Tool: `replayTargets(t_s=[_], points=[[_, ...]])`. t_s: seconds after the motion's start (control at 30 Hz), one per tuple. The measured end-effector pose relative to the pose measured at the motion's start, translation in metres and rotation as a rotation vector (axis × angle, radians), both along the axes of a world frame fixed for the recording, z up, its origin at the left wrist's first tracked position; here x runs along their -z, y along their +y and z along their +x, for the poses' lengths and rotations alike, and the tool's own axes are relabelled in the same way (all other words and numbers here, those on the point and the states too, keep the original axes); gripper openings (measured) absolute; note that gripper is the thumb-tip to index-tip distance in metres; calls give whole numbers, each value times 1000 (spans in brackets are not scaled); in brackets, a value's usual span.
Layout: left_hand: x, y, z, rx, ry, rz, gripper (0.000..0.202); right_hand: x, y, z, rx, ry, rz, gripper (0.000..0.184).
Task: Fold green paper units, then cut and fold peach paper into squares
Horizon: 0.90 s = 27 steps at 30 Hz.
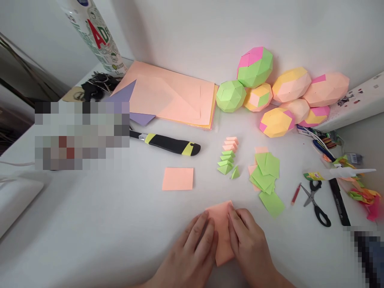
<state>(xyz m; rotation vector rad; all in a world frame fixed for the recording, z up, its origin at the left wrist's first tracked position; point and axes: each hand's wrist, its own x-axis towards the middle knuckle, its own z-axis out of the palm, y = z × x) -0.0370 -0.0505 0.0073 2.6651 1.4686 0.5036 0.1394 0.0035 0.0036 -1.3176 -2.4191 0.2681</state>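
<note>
A folded peach-coloured sheet of paper lies on the table between my two hands. The fingers of my left hand are curled close together and hold its left edge; the thumb is hidden. At the upper right corner, my right hand pinches the paper between thumb and fingers. A small peach paper rectangle rests above my left hand. Beyond the sheet stands a row of small folded green paper pieces and folded peach pieces. Loose green paper pieces are piled to the right.
A utility knife lies near stacked peach sheets. Several faceted paper balls sit by the wall. To the right are scissors, a red pencil stub, a glue bottle and a black marker-like stick.
</note>
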Motion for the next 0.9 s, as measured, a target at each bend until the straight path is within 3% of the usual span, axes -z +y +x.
replayTargets(t_s=[0.37,0.53,0.67,0.9], points=[[0,10,-6,86,58,-9,31,-2,1,-1,-22,-50,44,30],[-2,18,-4,20,66,-20,29,-4,2,-3,-21,-94,74,32],[-5,23,2,21,183,17,30,-5,1,-4,-15,-132,77,36],[-1,23,14,-9,223,20,16,-2,-5,-3,27,-246,130,37]])
